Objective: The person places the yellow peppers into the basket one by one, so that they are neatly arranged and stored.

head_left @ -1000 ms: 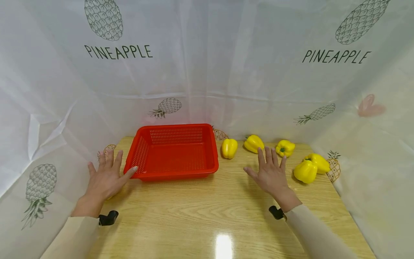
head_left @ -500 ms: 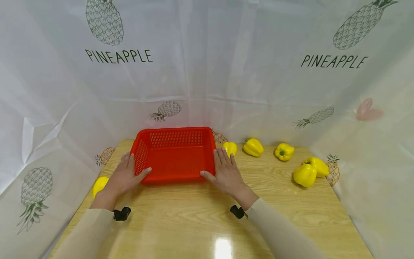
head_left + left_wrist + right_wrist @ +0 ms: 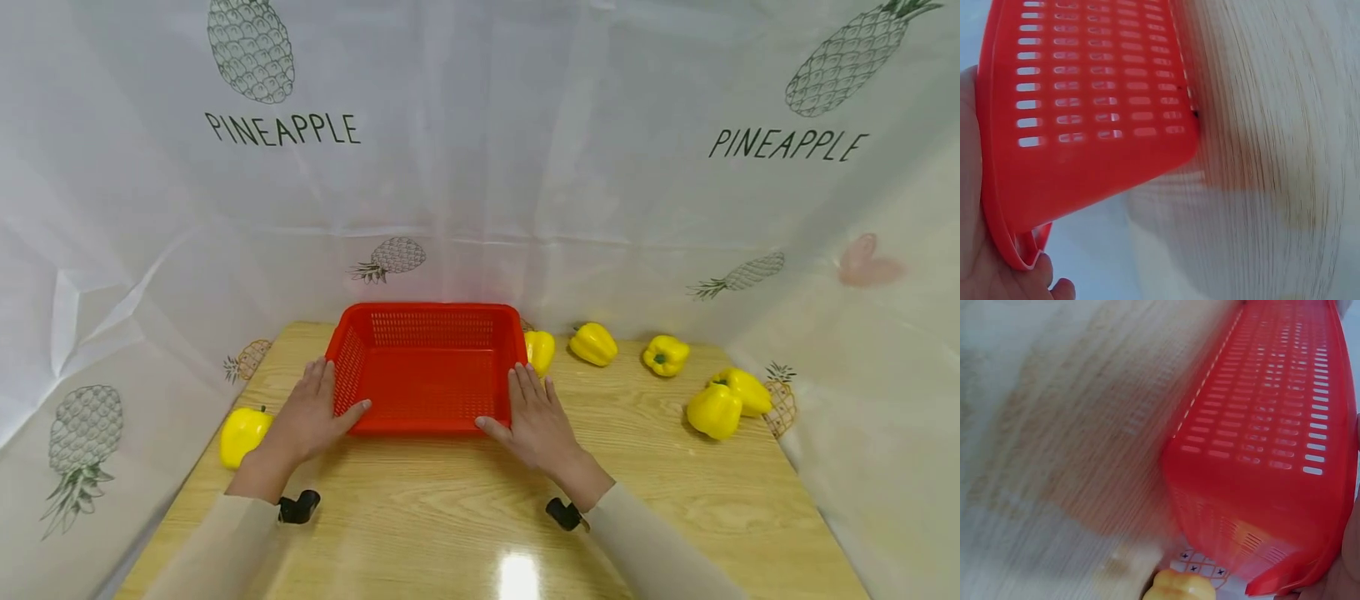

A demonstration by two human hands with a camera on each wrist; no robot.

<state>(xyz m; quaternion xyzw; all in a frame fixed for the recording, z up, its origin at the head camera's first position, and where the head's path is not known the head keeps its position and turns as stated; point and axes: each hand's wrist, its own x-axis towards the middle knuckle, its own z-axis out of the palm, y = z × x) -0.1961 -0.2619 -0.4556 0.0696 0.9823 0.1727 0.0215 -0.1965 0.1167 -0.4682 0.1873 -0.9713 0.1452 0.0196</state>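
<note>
A red plastic basket (image 3: 431,375) with slotted walls and nothing inside stands toward the back of the wooden table. My left hand (image 3: 306,417) holds its left front corner, the thumb over the front rim and the fingers along the side. Fingertips (image 3: 1041,272) curl under the rim in the left wrist view. At the opposite corner my right hand (image 3: 542,425) holds the basket the same way, thumb on the front rim. In the right wrist view, part of that hand (image 3: 1341,575) shows at the rim. A yellow bell pepper (image 3: 540,352) lies close behind my right fingers, partly covered by the basket.
Another yellow bell pepper (image 3: 243,435) lies left of my left wrist. Several more, such as one bell pepper (image 3: 594,343) at the back and a bell pepper (image 3: 714,410) at the right, lie on the table (image 3: 450,500). A pineapple-printed white sheet (image 3: 465,167) surrounds the table.
Both hands have come inward from the sides onto the basket's ends and taken hold of it. The basket has shifted slightly right, covering part of the nearest pepper.
</note>
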